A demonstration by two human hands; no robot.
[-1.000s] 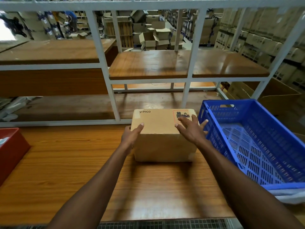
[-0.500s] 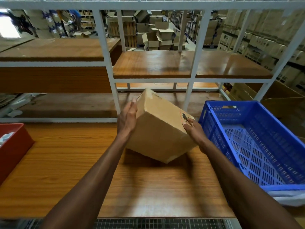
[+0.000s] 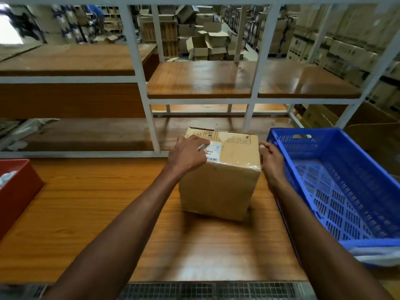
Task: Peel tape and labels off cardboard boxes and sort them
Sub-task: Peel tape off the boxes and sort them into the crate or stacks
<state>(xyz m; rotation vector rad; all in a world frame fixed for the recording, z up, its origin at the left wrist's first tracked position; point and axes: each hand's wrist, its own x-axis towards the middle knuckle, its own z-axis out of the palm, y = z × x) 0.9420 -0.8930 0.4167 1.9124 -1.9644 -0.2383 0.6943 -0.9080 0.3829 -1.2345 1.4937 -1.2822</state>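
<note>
The cardboard box [image 3: 220, 169], tipped up a moment ago, now sits flat on the surface [image 3: 86, 213] with its label [image 3: 213, 151] uppermost, the left hand [image 3: 187, 155] pinching the label's edge to peel while the right hand [image 3: 271, 163] curls against the side.

wooden table [image 3: 91, 215], cardboard box [image 3: 218, 191], blue crate [image 3: 346, 191]

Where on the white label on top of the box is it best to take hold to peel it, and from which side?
Probably the white label at its left edge, from the left, where the left hand already rests; the right hand steadies the box.
</note>
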